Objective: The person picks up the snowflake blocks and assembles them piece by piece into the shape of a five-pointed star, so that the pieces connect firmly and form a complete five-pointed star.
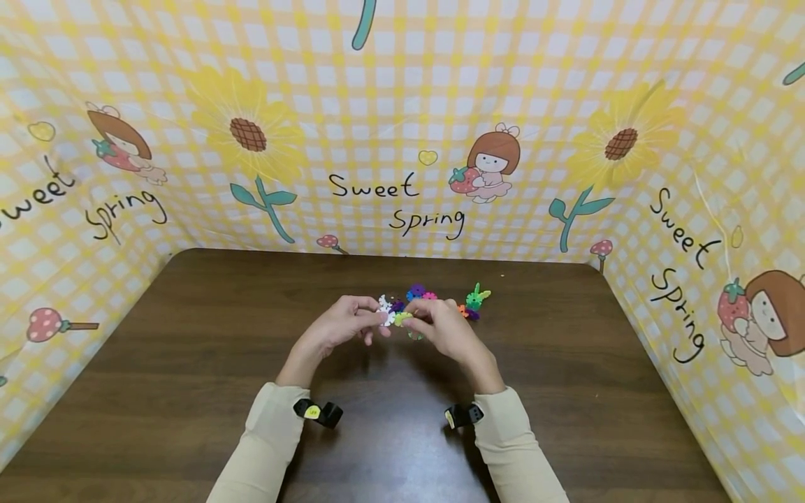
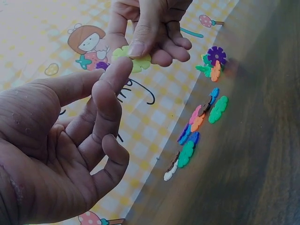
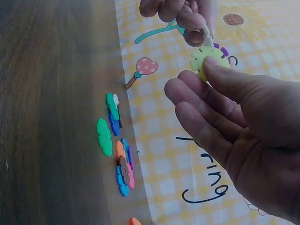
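Note:
In the head view my left hand [image 1: 339, 324] pinches white notched snowflake discs [image 1: 384, 305] joined to a purple disc [image 1: 397, 306]. The thumb of my right hand [image 1: 449, 330] presses on a yellow-green snowflake disc [image 3: 199, 57], gripping it against the fingers behind. That disc meets the white disc [image 3: 207, 36] edge to edge in the right wrist view, with the purple disc [image 3: 224, 50] just behind. Both hands are raised above the table, fingertips close together. In the left wrist view, my left fingers hide most of the white and purple pieces.
Loose snowflake discs in several colours, including a green disc [image 2: 218, 109], lie on the brown table [image 1: 553, 405] beyond the hands. Right of them sits a joined green, purple and orange cluster [image 1: 476, 300]. A yellow checked cloth [image 1: 377, 119] walls the back and sides.

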`<state>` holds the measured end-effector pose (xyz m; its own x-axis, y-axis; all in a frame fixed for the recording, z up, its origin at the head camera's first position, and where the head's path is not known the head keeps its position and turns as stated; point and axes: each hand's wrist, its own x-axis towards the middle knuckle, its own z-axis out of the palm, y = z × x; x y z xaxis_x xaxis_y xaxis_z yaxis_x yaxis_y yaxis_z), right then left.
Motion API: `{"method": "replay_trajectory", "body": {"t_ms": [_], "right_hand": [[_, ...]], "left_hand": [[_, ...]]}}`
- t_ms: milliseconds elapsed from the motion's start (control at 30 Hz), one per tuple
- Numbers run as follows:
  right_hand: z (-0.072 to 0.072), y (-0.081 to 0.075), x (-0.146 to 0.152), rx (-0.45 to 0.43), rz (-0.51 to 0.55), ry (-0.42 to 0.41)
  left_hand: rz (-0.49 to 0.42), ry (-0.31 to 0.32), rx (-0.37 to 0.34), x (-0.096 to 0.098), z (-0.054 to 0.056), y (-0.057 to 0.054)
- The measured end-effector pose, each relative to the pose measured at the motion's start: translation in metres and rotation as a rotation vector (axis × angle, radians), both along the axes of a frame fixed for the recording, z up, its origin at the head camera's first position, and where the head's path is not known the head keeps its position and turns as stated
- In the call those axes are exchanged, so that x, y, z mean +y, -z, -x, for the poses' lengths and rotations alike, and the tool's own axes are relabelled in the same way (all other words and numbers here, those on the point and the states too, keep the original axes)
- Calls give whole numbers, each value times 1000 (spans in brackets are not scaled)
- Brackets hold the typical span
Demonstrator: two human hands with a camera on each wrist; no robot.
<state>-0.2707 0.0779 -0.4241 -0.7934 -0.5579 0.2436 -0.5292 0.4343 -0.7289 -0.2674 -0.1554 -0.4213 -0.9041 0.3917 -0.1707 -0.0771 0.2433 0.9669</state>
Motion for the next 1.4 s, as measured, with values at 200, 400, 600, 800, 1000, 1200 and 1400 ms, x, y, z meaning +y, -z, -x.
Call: {"method": "replay_trajectory", "body": {"t_ms": [200, 400, 600, 800, 1000, 1200, 1400], "right_hand": [[0, -1, -1, 22, 9, 25], [-1, -4, -1, 107, 2, 89], [-1, -4, 0, 210, -23, 72], [0, -1, -1, 270, -28, 49], [0, 1, -1, 275, -8, 30], [1, -2, 2, 288, -21, -17], [3, -3, 7, 283, -44, -45]], "left_hand": [[4, 6, 3, 0, -1, 0], [2, -4, 22, 3, -2, 0], [-1, 8, 47, 6, -2, 1], [-1, 11, 69, 7, -1, 2], [-24, 0, 55, 7, -3, 1], [-42, 13, 53, 10, -3, 2], [-47, 27, 47, 12, -1, 4]]}}
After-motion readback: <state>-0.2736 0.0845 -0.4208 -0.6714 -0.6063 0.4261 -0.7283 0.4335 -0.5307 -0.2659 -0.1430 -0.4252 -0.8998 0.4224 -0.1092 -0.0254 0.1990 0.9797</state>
